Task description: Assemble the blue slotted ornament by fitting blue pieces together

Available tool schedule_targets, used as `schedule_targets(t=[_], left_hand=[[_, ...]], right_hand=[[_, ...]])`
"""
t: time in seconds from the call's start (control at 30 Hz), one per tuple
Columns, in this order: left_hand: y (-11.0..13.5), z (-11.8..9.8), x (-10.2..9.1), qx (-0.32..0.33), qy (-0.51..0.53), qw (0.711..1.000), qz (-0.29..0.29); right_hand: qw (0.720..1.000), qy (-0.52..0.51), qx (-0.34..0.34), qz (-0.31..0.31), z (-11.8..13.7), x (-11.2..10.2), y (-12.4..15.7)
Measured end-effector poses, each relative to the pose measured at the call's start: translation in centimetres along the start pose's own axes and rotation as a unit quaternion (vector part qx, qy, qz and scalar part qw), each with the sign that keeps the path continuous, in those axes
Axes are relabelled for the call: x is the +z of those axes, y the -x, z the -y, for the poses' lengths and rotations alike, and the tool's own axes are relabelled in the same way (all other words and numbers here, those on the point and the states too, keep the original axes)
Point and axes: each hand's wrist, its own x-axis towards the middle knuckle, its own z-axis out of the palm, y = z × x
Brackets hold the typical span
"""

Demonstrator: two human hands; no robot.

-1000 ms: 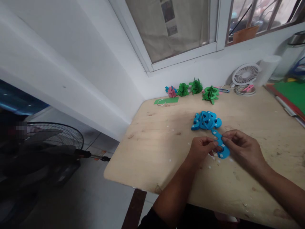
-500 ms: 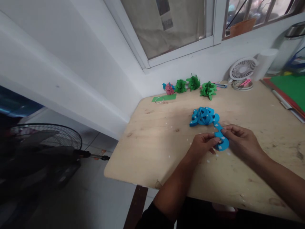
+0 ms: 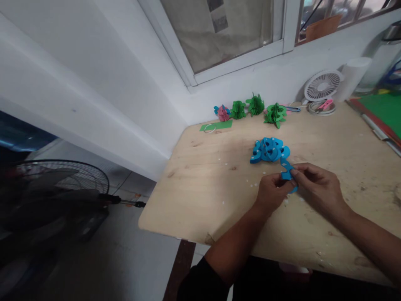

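Pinching a blue strip (image 3: 285, 174) from both sides, the person works above the right half of the wooden table (image 3: 188, 188). The left hand (image 3: 272, 190) has thumb and fingers closed on the strip's left, near part. The right hand (image 3: 318, 184) grasps its right edge between thumb and fingertips. The two hands are close together, and they hide part of the strip; a curved bit of blue shows below the left thumb. The strip's far end, marked with a pale square, reaches up to a blue cluster (image 3: 270, 149) of curved, looped pieces on the table; whether the two are joined cannot be told.

Small white scraps (image 3: 247, 180) lie left of the hands. Along the far edge, from left to right, sit a pink-and-blue ornament (image 3: 223, 113), two dark green ornaments (image 3: 238, 109) and a lighter green ornament (image 3: 275, 115). A white ring (image 3: 209, 128) rests on a green strip (image 3: 226, 124) at the far left. At the far right stands a small white fan (image 3: 322, 86), with green sheets (image 3: 380, 108) to its right.
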Motion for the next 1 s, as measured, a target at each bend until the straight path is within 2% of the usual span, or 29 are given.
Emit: schedule_targets(t=[0.17, 0.4, 0.63, 0.83, 1.0], left_hand=[[0.1, -0.4, -0.1, 0.018, -0.006, 1.000, 0.009], [-0.2, 0.1, 0.0, -0.039, 0.040, 0.998, 0.035], [-0.5, 0.9, -0.2, -0.018, 0.063, 0.996, 0.065], [-0.6, 1.2, -0.5, -0.013, 0.060, 0.993, 0.098], [-0.1, 0.4, -0.7, -0.032, 0.077, 0.991, 0.108]], right_hand=[[1.000, -0.020, 0.016, -0.008, 0.4, 0.3, 0.0], [0.996, -0.055, 0.063, -0.042, 1.6, 0.3, -0.4], [0.991, -0.069, 0.088, -0.076, 1.8, -0.1, -1.0], [0.992, -0.062, 0.075, -0.080, 1.7, -0.2, -1.1], [0.991, -0.077, 0.083, -0.077, 1.5, -0.4, -1.3]])
